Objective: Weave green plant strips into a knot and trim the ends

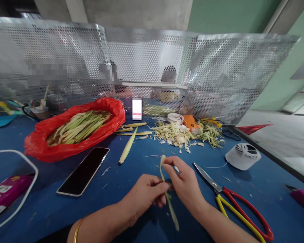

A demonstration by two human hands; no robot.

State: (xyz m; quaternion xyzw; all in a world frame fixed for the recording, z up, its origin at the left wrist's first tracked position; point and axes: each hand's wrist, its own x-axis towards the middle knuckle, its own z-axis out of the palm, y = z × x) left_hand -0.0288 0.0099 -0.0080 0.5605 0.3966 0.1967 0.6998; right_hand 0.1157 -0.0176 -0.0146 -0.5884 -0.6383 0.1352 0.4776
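Note:
A pale green strip of husk (pixel 171 212) runs between my hands, its lower end hanging toward the table edge nearest me. My left hand (pixel 152 190) pinches it near the middle between thumb and fingers. Higher up, my right hand (pixel 183 179) has its fingertips closed on the strip's top end. Beyond my hands lies a whole husk piece (pixel 128 148), tapered and pale green. Scissors (pixel 215 184) with red and yellow handles rest to the right of my right hand, blades slightly parted.
At left, a red plastic bag (pixel 43 135) holds many husk strips, with a phone (pixel 83 172) in front. Trimmings (pixel 172 133) are heaped at the back beside tape (pixel 175 118). A white thread spool (pixel 243 157) stands right. A perforated metal screen (pixel 147 57) closes the back.

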